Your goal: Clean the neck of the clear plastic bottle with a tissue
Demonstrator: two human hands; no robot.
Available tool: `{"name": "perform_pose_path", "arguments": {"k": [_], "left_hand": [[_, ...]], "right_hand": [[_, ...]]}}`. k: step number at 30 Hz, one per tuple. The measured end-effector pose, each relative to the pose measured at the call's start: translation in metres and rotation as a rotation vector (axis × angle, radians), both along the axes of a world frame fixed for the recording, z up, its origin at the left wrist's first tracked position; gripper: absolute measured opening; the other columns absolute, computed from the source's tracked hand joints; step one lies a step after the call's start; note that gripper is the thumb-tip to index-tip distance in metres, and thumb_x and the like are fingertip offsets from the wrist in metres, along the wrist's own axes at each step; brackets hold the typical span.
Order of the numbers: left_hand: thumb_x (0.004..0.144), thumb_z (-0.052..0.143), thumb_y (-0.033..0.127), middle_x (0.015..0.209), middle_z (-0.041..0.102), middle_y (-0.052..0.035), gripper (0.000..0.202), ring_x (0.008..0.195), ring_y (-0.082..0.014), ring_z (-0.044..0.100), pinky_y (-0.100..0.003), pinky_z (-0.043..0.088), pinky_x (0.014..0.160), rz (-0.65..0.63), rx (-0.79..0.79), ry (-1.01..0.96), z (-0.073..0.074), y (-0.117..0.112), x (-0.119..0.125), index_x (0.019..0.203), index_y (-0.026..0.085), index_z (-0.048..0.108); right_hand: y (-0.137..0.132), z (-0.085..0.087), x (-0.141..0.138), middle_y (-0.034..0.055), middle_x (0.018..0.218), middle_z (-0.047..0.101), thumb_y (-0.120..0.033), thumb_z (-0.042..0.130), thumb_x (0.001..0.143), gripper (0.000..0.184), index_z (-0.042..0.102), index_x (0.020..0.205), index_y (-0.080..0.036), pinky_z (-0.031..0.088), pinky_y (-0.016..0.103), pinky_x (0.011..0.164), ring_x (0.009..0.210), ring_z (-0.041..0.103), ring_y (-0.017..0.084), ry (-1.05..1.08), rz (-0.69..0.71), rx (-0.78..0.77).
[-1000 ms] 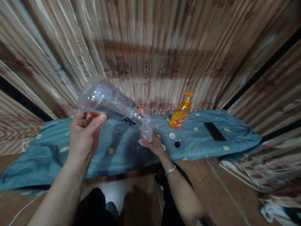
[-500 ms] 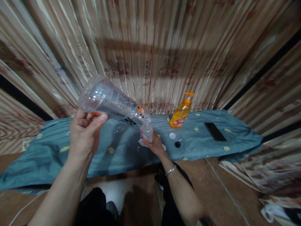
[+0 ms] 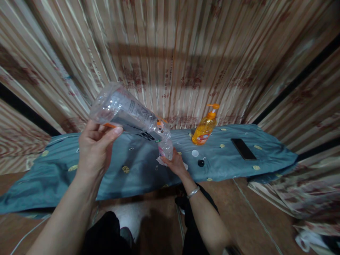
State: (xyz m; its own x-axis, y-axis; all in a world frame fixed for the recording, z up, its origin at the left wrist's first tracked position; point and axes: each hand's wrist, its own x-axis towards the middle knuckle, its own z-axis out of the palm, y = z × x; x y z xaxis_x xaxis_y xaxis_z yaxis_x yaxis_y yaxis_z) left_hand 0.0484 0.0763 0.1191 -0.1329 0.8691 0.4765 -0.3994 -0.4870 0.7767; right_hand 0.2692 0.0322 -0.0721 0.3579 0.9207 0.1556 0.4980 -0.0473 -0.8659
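My left hand (image 3: 99, 143) is closed around the base of a large clear plastic bottle (image 3: 130, 115) with a printed label. The bottle is tilted, its base up at the left and its neck down to the right. The neck meets the top of a smaller clear bottle (image 3: 166, 148), which my right hand (image 3: 174, 162) grips low down. Some white tissue (image 3: 161, 161) shows under the smaller bottle. Whether liquid passes between the two bottles I cannot tell. A white disc (image 3: 194, 153) and a black cap (image 3: 200, 163) lie right of my right hand.
An orange pump bottle (image 3: 204, 129) stands toward the back of the blue cloth-covered surface (image 3: 140, 184). A black phone (image 3: 243, 148) lies at the right. Striped curtains (image 3: 170, 63) hang close behind, and dark poles (image 3: 294, 78) slant at both sides.
The large bottle's raised base has shifted very slightly up and to the right. Both hands keep their holds, and the other things stay where they were.
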Motion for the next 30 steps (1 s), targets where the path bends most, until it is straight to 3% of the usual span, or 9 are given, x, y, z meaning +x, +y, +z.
{"name": "perform_pose_path", "arguments": {"k": [9,17,23,30], "left_hand": [[0.039,0.114,0.038,0.070,0.076,0.0053,0.051,0.062,-0.0092,0.064,-0.021,0.056,0.068,-0.010,0.020,0.033,-0.0005,0.0030,-0.0013,0.070,0.023,0.076],[0.046,0.113,0.035,0.082,0.078,0.0006,0.053,0.073,-0.0129,0.069,-0.026,0.057,0.077,-0.033,0.049,0.064,-0.0032,0.0074,-0.0040,0.079,0.021,0.074],[0.043,0.114,0.042,0.077,0.075,0.0031,0.056,0.071,-0.0120,0.067,-0.025,0.057,0.075,-0.031,0.062,0.065,-0.0007,0.0075,-0.0014,0.072,0.022,0.071],[0.039,0.114,0.038,0.076,0.077,0.0018,0.053,0.064,-0.0094,0.064,-0.022,0.057,0.069,-0.039,0.067,0.059,0.0033,0.0061,0.0035,0.073,0.022,0.076]], "right_hand": [[-0.0003,-0.0002,-0.0012,0.0139,0.131,0.083,-0.031,0.086,0.085,0.060,0.068,0.141,-0.019,0.062,0.050,0.109,0.125,0.080,0.037,0.001,-0.008,-0.005],[-0.0003,0.0019,-0.0013,0.0138,0.129,0.084,-0.030,0.086,0.084,0.061,0.068,0.141,-0.019,0.063,0.050,0.108,0.124,0.080,0.038,0.003,-0.002,-0.014],[-0.0009,0.0037,-0.0026,0.0134,0.130,0.084,-0.030,0.086,0.084,0.061,0.067,0.141,-0.019,0.063,0.050,0.108,0.125,0.080,0.039,0.001,-0.015,-0.025],[-0.0013,0.0028,-0.0022,0.0177,0.134,0.082,-0.031,0.085,0.087,0.063,0.065,0.144,-0.014,0.062,0.049,0.110,0.128,0.078,0.038,0.004,0.010,-0.039]]}}
